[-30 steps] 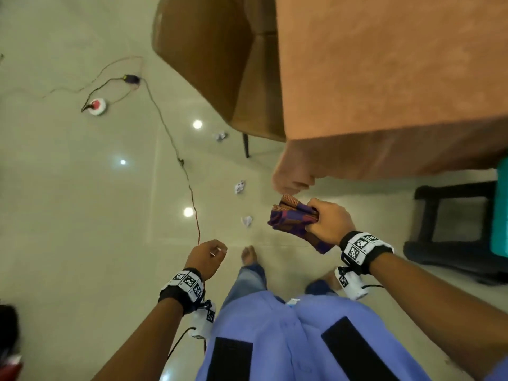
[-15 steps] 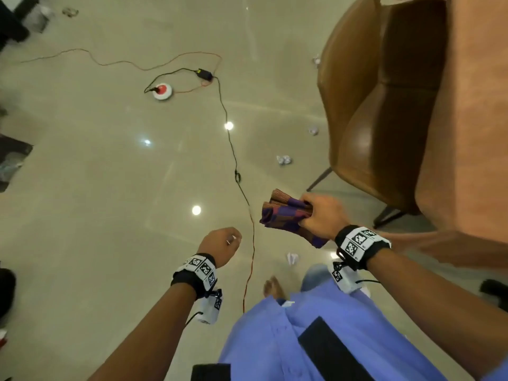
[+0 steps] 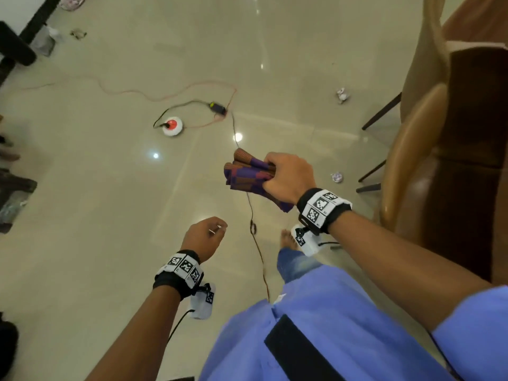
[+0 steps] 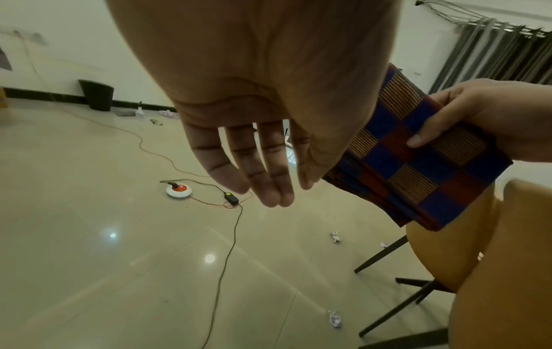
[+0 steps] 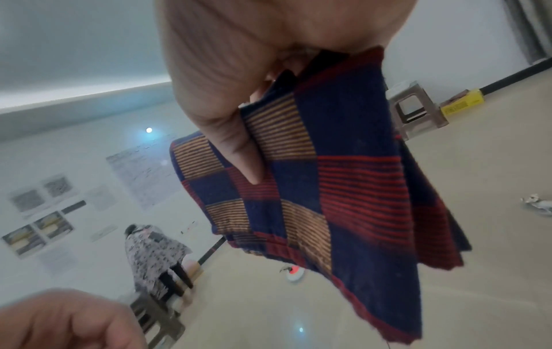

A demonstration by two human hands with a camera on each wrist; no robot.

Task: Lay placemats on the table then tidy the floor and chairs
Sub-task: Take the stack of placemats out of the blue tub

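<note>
1. Right hand (image 3: 288, 177): I see it gripping a folded stack of placemats (image 3: 247, 178), blue, red and striped, thumb pressed on top, held in the air above the floor (image 3: 110, 215).
2. Left hand (image 3: 204, 237): fingers loosely extended, holding nothing, below and left of the placemats.
3. Chair (image 3: 406, 149): brown, just right of the right hand.
4. Paper scraps (image 3: 336, 177): crumpled, on the floor near the chair legs.
5. Cable (image 3: 257, 243): running across the floor.
</note>
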